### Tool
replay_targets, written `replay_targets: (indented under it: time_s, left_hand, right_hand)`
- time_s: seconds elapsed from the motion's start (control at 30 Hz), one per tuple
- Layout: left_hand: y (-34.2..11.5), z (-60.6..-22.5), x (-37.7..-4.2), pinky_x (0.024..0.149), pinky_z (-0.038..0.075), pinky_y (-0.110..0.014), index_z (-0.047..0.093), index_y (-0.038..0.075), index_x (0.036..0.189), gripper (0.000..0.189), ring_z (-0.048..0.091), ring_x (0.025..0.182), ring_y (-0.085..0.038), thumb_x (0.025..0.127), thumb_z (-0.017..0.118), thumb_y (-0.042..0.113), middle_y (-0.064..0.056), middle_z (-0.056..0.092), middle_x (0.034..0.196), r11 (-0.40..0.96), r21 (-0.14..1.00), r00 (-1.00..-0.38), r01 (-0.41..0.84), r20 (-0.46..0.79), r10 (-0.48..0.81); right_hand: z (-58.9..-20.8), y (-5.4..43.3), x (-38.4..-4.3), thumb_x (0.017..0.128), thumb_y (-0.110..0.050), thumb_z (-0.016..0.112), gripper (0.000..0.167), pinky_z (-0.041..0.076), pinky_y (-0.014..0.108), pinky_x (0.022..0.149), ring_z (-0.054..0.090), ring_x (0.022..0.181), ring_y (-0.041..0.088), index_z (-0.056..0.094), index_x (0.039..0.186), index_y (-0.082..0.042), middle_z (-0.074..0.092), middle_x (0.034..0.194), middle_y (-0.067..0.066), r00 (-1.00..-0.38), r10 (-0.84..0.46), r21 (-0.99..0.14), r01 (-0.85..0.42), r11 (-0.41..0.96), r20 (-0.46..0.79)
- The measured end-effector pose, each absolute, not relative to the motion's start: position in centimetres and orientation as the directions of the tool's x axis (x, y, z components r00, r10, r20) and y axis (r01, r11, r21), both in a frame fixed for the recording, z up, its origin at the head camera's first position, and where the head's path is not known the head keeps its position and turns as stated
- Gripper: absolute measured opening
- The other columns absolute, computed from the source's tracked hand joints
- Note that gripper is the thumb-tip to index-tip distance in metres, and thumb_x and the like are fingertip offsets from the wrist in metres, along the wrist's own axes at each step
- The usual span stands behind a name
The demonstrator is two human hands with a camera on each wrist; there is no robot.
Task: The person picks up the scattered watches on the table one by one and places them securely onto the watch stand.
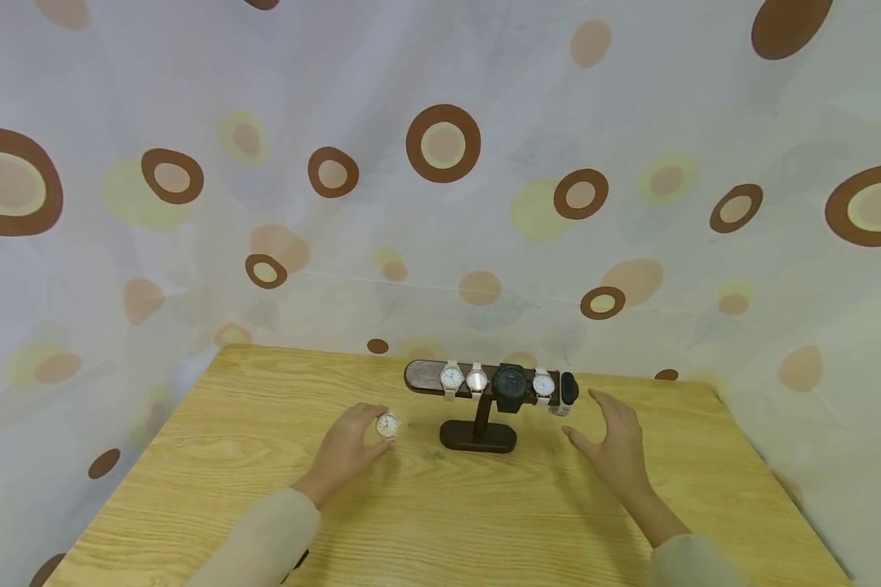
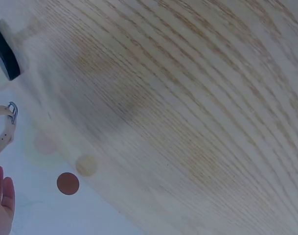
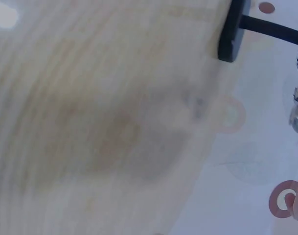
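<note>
My left hand pinches a white-strapped wristwatch between thumb and fingers, its pale round dial showing, just left of the stand. The left wrist view catches the strap's metal buckle at its edge. A dark watch stand carries a horizontal bar with several watches. Among them are a white watch near the left, a large black watch and a white watch right of it. Beside the bar's right end, my right hand is held with thumb and fingers spread, holding nothing.
The stand stands on a wood-grain table. Behind and at the sides hangs a pale curtain with brown, peach and yellow circles. A small dark object shows beside my left sleeve.
</note>
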State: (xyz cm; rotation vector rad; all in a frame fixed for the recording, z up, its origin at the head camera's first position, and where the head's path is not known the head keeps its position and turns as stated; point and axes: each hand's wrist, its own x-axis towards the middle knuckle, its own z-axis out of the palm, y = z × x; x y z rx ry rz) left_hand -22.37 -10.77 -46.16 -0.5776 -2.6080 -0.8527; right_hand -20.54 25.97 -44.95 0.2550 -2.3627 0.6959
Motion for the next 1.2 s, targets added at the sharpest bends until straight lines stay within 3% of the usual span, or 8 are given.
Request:
replay_targets:
  time_s: [0.23,0.57,1.2]
  left_hand:
    - [-11.4,-44.2,-23.3,0.089,0.052,-0.042,0.061,0.0,0.115,0.048,0.059,0.104,-0.029,0.074,0.078,0.018,-0.013,0.063,0.109,0.743,0.453,-0.842,0.493,0.465,0.275]
    - [-11.9,-41.0,-25.5,0.091,0.05,-0.045,0.059,-0.001,0.117,0.049,0.058,0.108,-0.032,0.075,0.077,0.016,-0.016,0.062,0.114,0.72,0.468,-0.831,0.513,0.48,0.28]
    - [-10.3,-39.9,-26.6,0.096,0.047,-0.045,0.057,0.0,0.122,0.052,0.054,0.116,-0.032,0.076,0.074,0.017,-0.015,0.059,0.122,0.698,0.508,-0.86,0.504,0.376,0.346]
  right_hand:
    - [-43.3,26.1,-21.8,0.066,-0.011,0.083,0.071,0.036,0.061,0.091,0.046,0.11,0.046,0.05,0.126,0.007,0.054,0.121,0.029,-0.794,-0.097,-0.356,-0.374,0.857,0.6]
    - [-41.7,26.1,-22.7,0.074,-0.016,0.077,0.07,0.035,0.066,0.094,0.043,0.114,0.05,0.044,0.131,0.008,0.052,0.123,0.032,-0.892,-0.136,-0.335,-0.298,0.894,0.431]
    - [-41.3,25.9,-23.2,0.077,-0.017,0.075,0.065,0.038,0.062,0.094,0.045,0.112,0.046,0.047,0.129,0.01,0.054,0.123,0.029,-0.91,-0.149,-0.381,-0.305,0.873,0.386]
